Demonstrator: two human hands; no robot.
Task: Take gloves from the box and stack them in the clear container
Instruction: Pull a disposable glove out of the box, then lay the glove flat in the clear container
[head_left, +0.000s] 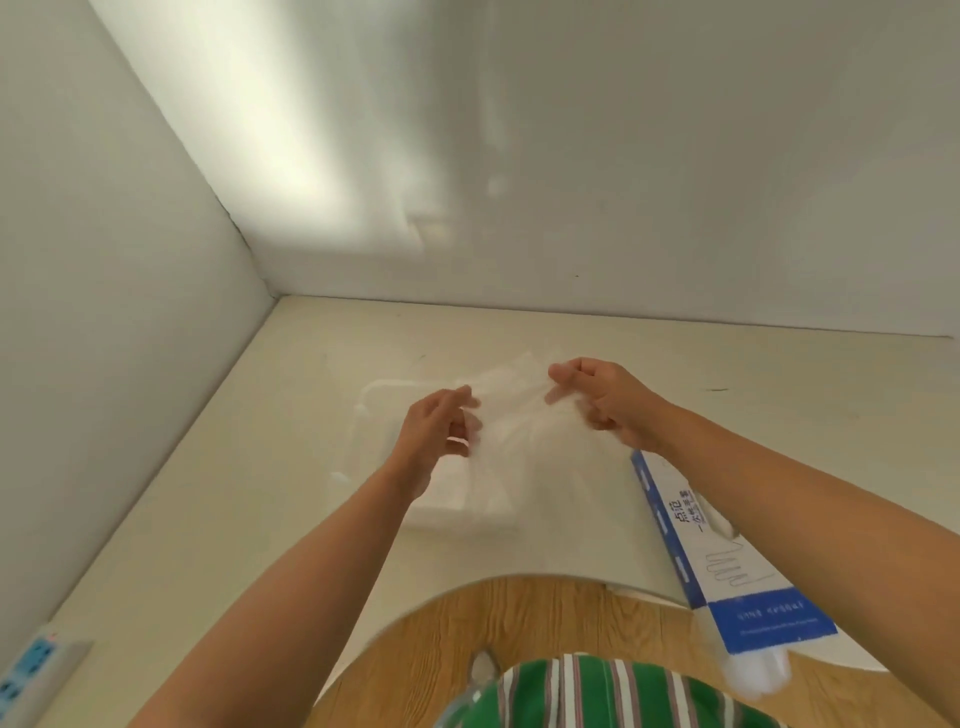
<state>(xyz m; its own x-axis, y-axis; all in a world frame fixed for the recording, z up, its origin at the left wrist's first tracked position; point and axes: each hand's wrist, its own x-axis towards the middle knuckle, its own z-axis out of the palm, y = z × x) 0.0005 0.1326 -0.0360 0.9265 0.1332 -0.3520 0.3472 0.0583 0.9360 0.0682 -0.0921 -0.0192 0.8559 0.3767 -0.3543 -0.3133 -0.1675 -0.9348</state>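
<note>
A thin clear plastic glove (514, 410) is stretched between my two hands above the table. My left hand (436, 431) pinches its left edge with curled fingers. My right hand (602, 395) pinches its right edge. Below them sits the clear container (371, 400), hard to see against the pale table, with a white stack of gloves (467, 504) inside it. The blue and white glove box (727, 561) lies at the right under my right forearm, its open end hanging over the table's front edge with gloves (758, 670) showing.
The pale table (260, 467) is walled by white panels at the left and back. Its front edge has a curved cut-out over a wooden floor (545, 608). A blue and white power strip (31, 670) lies at the lower left.
</note>
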